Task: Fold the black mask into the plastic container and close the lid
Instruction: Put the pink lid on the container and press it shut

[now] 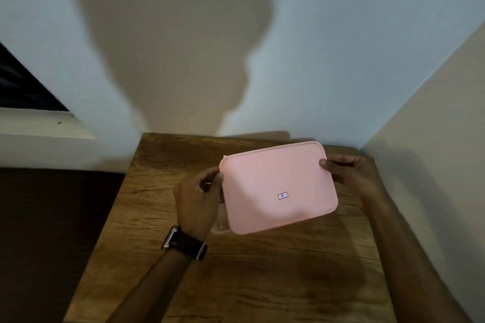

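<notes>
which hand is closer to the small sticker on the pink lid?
Left. The left hand grips the pink lid's left edge, level with the sticker; the right hand holds the far right corner.

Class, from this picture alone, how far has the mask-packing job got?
Late stage. Both hands, left hand and right hand, hold the pink lid by its short ends over the clear container, which it mostly hides. No mask shows on the table; presumably it is inside. Left: pressing the lid shut.

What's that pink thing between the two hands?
In the head view, the pink lid spans the gap between the left hand and right hand. Each hand holds one short edge. A bit of clear container peeks out underneath.
</notes>
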